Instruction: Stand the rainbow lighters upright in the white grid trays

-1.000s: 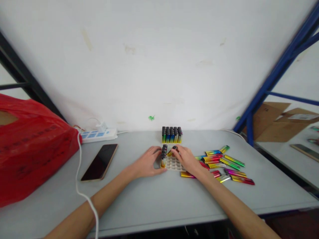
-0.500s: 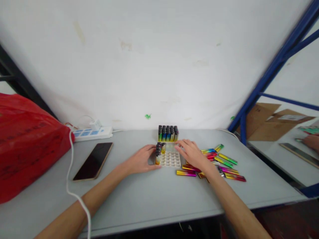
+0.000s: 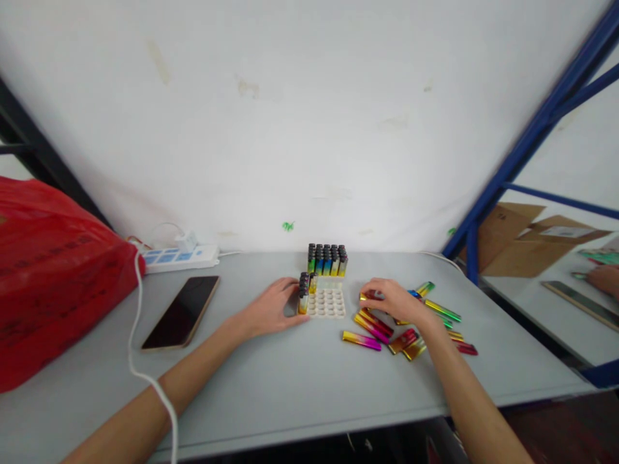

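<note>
A white tray (image 3: 329, 304) with round holes lies mid-table, and several upright lighters (image 3: 303, 293) with black tops fill its left side. My left hand (image 3: 273, 306) is curved round that left end, thumb at the front corner and fingers behind, holding the tray. Right of the tray, my right hand (image 3: 393, 300) reaches into a loose pile of shiny coloured lighters (image 3: 372, 325), its fingers closed on a red and yellow one. Behind the tray stands a block of upright lighters (image 3: 327, 260) with black tops.
On the left are a phone (image 3: 181, 313), a white power strip (image 3: 181, 259), a red bag (image 3: 62, 283) and a white cable (image 3: 147, 380). Blue metal bars (image 3: 472, 258) rise at the right. Beyond them are cardboard (image 3: 532, 238) and another person's hand (image 3: 604, 278).
My right hand has moved right, from the tray to the pile, and some loose lighters have shifted. The tray has slid slightly left with my left hand still at it.
</note>
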### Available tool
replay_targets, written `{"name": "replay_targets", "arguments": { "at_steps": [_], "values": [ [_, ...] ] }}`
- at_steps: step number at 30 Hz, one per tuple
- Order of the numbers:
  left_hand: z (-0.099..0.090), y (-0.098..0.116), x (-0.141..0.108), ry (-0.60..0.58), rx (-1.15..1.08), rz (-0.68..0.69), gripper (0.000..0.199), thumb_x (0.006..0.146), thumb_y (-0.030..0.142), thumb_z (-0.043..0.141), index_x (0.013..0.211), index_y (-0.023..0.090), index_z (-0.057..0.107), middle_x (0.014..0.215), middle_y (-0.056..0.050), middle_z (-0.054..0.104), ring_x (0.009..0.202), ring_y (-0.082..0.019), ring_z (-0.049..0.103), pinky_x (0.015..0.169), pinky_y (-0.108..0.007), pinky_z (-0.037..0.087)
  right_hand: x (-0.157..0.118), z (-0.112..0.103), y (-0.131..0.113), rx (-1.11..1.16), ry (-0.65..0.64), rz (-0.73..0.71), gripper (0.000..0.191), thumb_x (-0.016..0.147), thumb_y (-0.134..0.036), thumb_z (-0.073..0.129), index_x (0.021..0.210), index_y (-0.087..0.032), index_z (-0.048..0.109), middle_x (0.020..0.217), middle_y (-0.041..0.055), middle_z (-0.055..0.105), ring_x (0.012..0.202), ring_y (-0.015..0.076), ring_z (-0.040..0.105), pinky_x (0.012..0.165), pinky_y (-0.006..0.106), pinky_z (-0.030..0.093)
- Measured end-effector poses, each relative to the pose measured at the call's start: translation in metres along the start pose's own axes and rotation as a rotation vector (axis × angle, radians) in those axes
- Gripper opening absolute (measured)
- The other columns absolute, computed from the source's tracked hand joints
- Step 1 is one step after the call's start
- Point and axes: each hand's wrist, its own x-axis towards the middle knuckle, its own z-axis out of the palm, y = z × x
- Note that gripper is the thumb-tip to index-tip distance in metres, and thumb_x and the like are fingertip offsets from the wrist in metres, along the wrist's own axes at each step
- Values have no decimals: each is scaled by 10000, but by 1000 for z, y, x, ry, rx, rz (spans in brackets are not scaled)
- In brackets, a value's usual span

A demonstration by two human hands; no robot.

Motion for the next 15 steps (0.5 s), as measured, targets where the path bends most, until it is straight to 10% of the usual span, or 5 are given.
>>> {"name": "replay_targets", "arguments": {
  "at_steps": [6,10,15],
  "values": [
    [5,0,-1,39,10,16,598,839,577,802,1273,183,685,1348,-181,693,1298,-388,646,1164,-493,522,7,11,-7,105,241,87,467,1068,-571,466,1219,-221,735,715,1,694,654,207,634,735,327,512],
    [5,1,-1,40,12,20,575,841,564,805,1250,176,694,1334,-186,697,1290,-389,649,1154,-485,527,15,25,-13,153,382,165,573,1071,-609,370,1031,-207,778,713,21,639,683,211,602,655,310,458],
    [6,2,-1,47,-9,29,555,850,567,798,1236,181,700,1331,-183,700,1278,-380,652,1143,-490,528,23,40,-18,436,398,204,520,930,-659,632,1170,-206,722,703,-22,588,597,167,489,538,271,378]
  ]
}}
